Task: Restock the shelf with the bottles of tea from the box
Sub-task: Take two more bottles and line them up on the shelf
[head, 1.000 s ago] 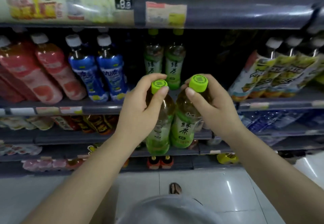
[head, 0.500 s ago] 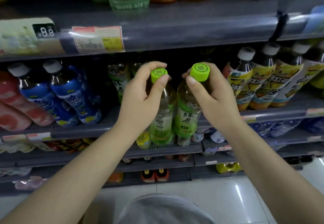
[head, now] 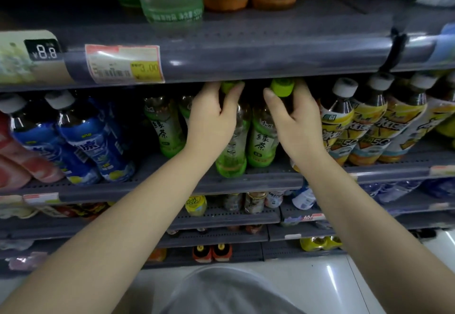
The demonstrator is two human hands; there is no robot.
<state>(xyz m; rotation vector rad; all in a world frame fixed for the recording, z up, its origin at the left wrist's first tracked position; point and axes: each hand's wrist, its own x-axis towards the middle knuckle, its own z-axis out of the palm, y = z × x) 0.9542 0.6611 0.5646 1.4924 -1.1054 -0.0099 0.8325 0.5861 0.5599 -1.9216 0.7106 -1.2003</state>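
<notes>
Shelf (head: 246,183) — hands closed on tea bottles' necks: left hand (head: 211,121), right hand (head: 295,121).

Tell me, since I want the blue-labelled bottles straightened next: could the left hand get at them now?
Probably not yet: the left hand is closed on a green-capped tea bottle. Once freed, the blue-labelled bottles stand unobstructed to its left.
</notes>
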